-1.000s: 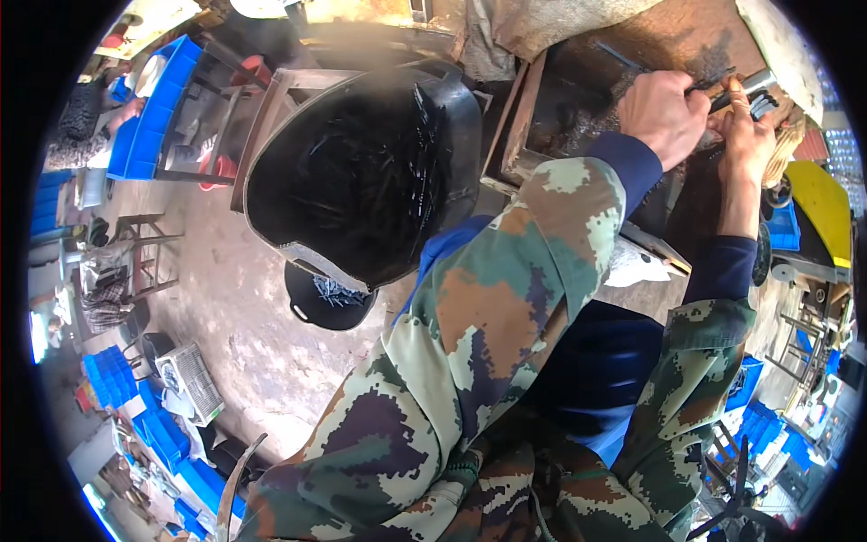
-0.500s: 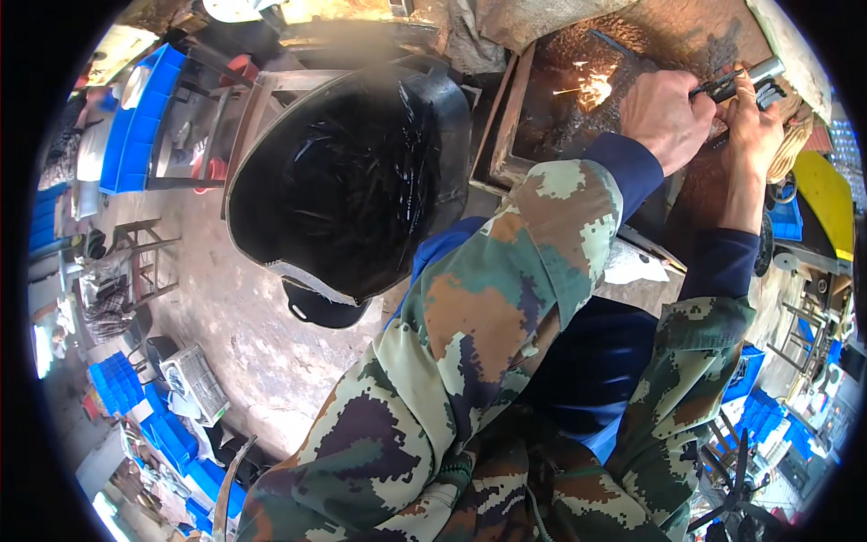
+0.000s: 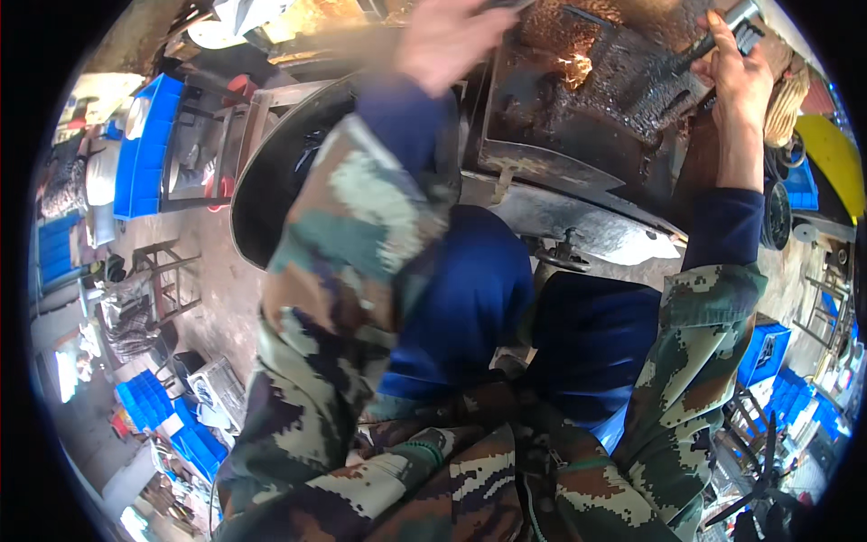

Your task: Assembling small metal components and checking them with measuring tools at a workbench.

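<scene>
My left hand [image 3: 452,45] is blurred by motion at the top edge, above the far rim of a black tub [image 3: 257,194]. A small dark metal piece [image 3: 508,4] shows at its fingertips, mostly cut off by the frame. Thin dark strips [image 3: 309,149] lie inside the tub, partly hidden by my left sleeve. At the upper right, my right hand [image 3: 739,83] is closed around several dark metal strips [image 3: 748,38], beside a bright metal cylinder [image 3: 742,13]. Below and left of that hand spreads a wet, grimy tray [image 3: 551,167], with orange sparks [image 3: 575,69] glowing over its far part.
A handwheel [image 3: 564,257] sits below the tray, near my knees. A yellow curved cover [image 3: 829,167] and a bundle of pale cord [image 3: 787,107] are at the right. Blue crates [image 3: 144,149], a wooden stool [image 3: 158,280] and a fan [image 3: 768,488] stand around the floor.
My left hand has swung left, away from my right hand, to above the tub. My right hand stays at the upper right. The view has shifted slightly, uncovering my knees and the handwheel.
</scene>
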A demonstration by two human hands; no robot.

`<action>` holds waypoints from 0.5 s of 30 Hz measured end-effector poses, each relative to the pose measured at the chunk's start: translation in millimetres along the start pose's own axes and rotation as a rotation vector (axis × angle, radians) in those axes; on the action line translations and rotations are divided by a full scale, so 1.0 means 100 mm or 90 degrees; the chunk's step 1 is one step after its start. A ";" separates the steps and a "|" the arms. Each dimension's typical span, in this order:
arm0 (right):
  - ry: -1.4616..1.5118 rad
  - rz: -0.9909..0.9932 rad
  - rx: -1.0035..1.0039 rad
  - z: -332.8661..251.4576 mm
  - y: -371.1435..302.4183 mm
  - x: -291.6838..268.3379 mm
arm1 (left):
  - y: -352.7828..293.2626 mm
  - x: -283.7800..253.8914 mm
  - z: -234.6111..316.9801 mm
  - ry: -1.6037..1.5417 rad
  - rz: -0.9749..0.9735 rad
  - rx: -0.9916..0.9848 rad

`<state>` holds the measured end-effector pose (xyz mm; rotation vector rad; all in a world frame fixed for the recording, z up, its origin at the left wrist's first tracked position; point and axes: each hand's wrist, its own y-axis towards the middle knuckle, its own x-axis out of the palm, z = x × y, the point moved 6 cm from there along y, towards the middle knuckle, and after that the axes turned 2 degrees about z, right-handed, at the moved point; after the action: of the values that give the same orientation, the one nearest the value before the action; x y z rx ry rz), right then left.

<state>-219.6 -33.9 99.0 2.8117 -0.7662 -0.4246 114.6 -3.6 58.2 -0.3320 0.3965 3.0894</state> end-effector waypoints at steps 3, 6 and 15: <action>-0.006 -0.004 -0.094 -0.40 -0.29 0.21 | -0.11 -0.72 -0.65 0.348 -0.054 -0.137; -0.037 0.053 -0.062 -0.27 -0.26 -0.01 | -0.28 -0.57 -1.39 0.482 -0.123 -0.197; 0.010 0.026 -0.064 -0.28 -0.23 0.14 | -0.58 -0.74 -2.00 0.741 -0.132 -0.327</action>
<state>-188.3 -18.0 116.1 2.6980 -0.7749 -0.4226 230.3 3.8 -129.7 -1.9832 -0.4478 2.3820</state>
